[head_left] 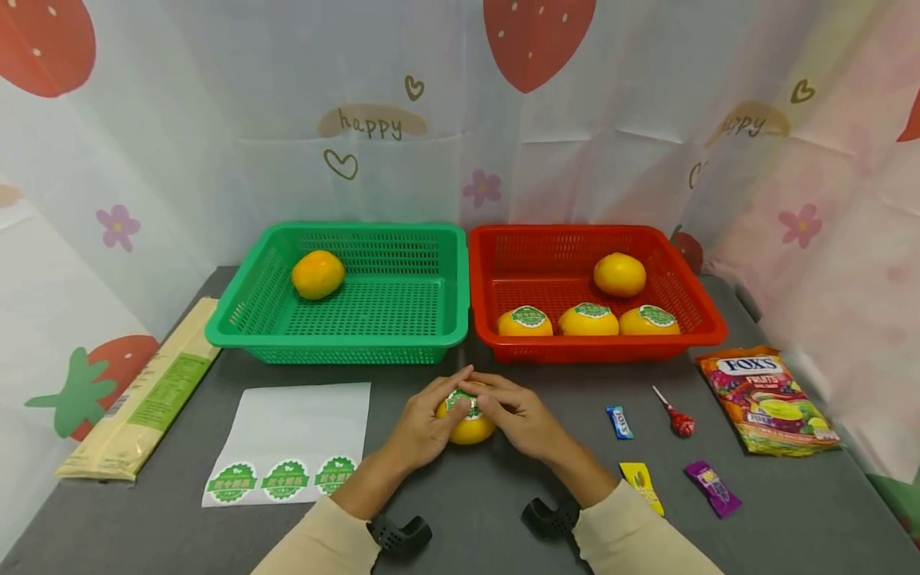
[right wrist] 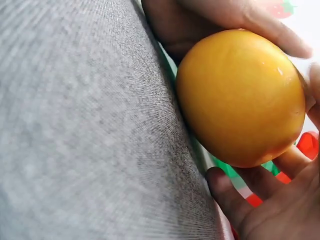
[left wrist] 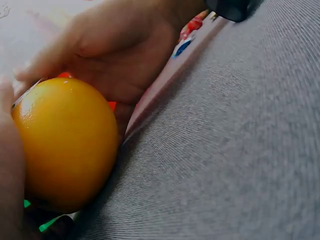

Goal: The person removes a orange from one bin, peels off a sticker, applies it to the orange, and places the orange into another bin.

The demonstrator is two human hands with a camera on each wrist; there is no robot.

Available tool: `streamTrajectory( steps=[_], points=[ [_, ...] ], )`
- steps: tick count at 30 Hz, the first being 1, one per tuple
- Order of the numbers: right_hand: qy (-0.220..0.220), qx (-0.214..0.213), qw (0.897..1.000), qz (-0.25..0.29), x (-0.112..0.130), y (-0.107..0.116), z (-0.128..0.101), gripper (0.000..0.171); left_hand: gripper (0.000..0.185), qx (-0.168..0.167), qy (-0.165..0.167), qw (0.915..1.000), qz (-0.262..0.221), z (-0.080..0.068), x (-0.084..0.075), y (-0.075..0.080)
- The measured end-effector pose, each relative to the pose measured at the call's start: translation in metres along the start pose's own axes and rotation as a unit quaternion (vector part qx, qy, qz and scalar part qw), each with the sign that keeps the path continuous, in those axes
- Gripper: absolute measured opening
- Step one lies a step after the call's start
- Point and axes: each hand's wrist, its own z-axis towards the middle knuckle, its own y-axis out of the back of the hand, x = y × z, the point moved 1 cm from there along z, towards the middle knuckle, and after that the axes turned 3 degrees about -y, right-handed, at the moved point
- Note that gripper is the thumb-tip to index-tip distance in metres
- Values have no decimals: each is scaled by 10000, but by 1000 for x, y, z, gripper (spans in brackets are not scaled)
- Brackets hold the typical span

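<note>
An orange (head_left: 467, 427) is cupped by the left hand (head_left: 420, 427) and the right hand (head_left: 521, 419), fingers curled round it and pressing on a green sticker (head_left: 463, 402) on top. It's sat on the grey worktop (head_left: 474, 495) near the front edge, middle. Sticker sheet (head_left: 291, 439) lies just left; green basket (head_left: 345, 291) and red basket (head_left: 592, 287) are lined along the back edge.

– the orange (head_left: 469, 427) between both hands looks smooth and glossy?
– yes, on matt, finely ribbed grey cloth (head_left: 460, 495). beyond the hands, both baskets (head_left: 374, 319) are shiny perforated plastic.
</note>
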Motion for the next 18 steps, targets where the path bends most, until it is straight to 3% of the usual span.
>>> streamTrajectory(
  steps=[5,9,14,18],
  points=[
    [-288,-165,9992,-232,9,0,3,32,41,255,242,9974,-635,3,-2,2],
    [-526,-184,9983,-184,-6,1,3,35,42,371,361,9933,-1037,5,-4,5],
    [-927,-276,9945,399,-13,2,1,34,42,342,505,9917,-1132,4,-3,5],
    [-1382,-441,9844,996,-13,2,-1,34,43,279,596,9934,-936,5,-1,5]
  ],
)
